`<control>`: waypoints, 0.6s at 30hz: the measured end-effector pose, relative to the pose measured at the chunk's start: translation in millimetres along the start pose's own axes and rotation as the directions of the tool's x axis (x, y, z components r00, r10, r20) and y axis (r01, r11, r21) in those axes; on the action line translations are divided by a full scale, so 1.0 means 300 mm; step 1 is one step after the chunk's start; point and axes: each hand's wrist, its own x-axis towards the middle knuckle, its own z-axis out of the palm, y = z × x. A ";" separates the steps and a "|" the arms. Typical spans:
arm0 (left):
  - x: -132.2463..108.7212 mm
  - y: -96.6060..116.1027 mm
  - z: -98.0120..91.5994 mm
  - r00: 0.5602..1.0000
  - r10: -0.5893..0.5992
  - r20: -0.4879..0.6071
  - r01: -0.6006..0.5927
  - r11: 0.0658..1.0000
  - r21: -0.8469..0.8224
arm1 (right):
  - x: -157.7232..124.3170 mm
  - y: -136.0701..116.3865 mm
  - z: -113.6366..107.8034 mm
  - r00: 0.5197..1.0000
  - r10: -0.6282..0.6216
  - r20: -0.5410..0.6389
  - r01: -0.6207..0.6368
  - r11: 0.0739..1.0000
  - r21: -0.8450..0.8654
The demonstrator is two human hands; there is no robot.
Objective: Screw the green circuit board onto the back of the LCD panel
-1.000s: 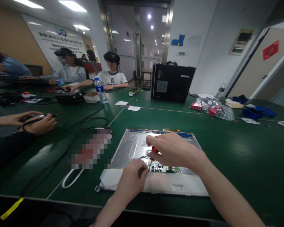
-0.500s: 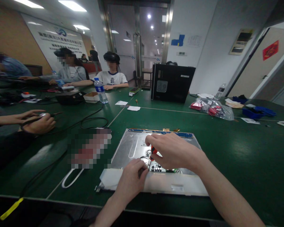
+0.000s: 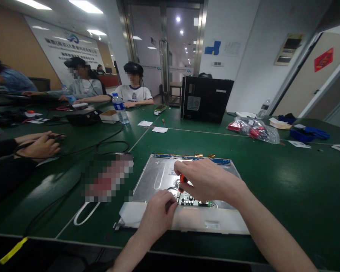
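Note:
A display panel (image 3: 149, 177) lies back-up on the table, with a metal back, a blue circuit strip (image 3: 222, 161) along its far edge and a whitish sheet (image 3: 192, 218) over its near part. Near its middle is a small green circuit board (image 3: 191, 200). My right hand (image 3: 205, 179) is closed around a screwdriver with an orange-red and black handle (image 3: 182, 181), held upright, its tip down at the board's left end. Beside that tip, my left hand (image 3: 160, 209) has its thumb and fingers pinched together. What they grip is hidden.
A pixelated object with a white strap (image 3: 78, 219) lies left of the panel. Another person's hands (image 3: 42, 147) hold a black cable farther left. Behind stand a water bottle (image 3: 119, 107) and a black computer case (image 3: 206, 99). A plastic bag (image 3: 253, 130) lies back right.
The screwdriver handle has turned slightly in my right hand, showing more orange. My left hand keeps its place. The other person's hands have shifted a little left.

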 end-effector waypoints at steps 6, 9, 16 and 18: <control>-0.001 0.003 -0.002 1.000 -0.004 -0.007 0.004 1.000 -0.019 | 0.004 0.003 0.000 1.000 0.027 0.013 -0.027 1.000 0.010; -0.001 0.003 -0.002 1.000 0.000 -0.003 0.000 1.000 -0.016 | 0.002 0.003 0.000 1.000 0.009 0.016 -0.009 1.000 0.022; -0.001 0.000 0.001 1.000 -0.001 -0.009 0.001 1.000 -0.007 | -0.011 0.004 0.000 0.999 -0.044 0.004 0.044 0.999 0.013; -0.001 -0.001 0.002 1.000 -0.003 -0.005 0.002 1.000 -0.006 | -0.011 0.004 -0.001 0.999 -0.051 0.019 0.051 0.999 0.012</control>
